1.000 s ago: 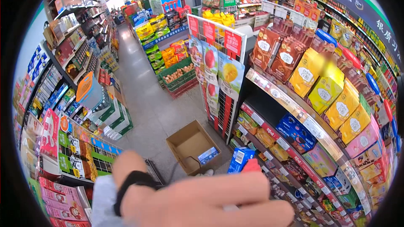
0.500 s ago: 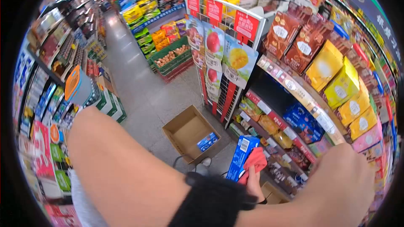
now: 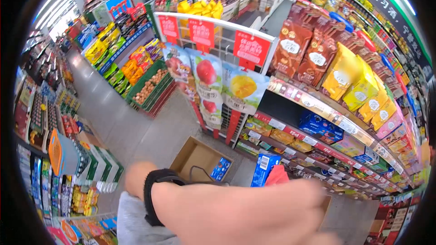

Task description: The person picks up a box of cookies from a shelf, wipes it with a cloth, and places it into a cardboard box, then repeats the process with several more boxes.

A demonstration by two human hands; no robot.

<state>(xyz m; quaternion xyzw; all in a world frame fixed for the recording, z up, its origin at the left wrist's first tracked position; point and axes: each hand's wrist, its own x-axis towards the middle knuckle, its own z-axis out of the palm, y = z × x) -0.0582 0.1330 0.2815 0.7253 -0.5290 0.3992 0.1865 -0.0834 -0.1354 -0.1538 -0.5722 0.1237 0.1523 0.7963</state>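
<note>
My left hand (image 3: 254, 213) crosses the bottom of the view from the left, blurred by motion, with a black band (image 3: 156, 195) on its wrist. Whether its fingers are open or closed does not show. Just above it a blue box (image 3: 265, 169) stands upright in the air with a red cloth (image 3: 277, 175) beside it. My right hand is hidden behind my left arm. The box is in front of the low shelves (image 3: 290, 147) on the right.
An open cardboard box (image 3: 193, 154) lies on the aisle floor with a blue pack (image 3: 221, 169) inside. Behind it stands a wire rack (image 3: 213, 81) hung with fruit-picture bags. Right-hand shelves carry blue boxes (image 3: 320, 127) and yellow bags (image 3: 359, 86). A green crate (image 3: 152, 86) stands further back.
My left arm, raised and stretched toward the right shelf half a second ago, has dropped low across the bottom. It now covers my right hand, which was seen gripping the blue box and red cloth.
</note>
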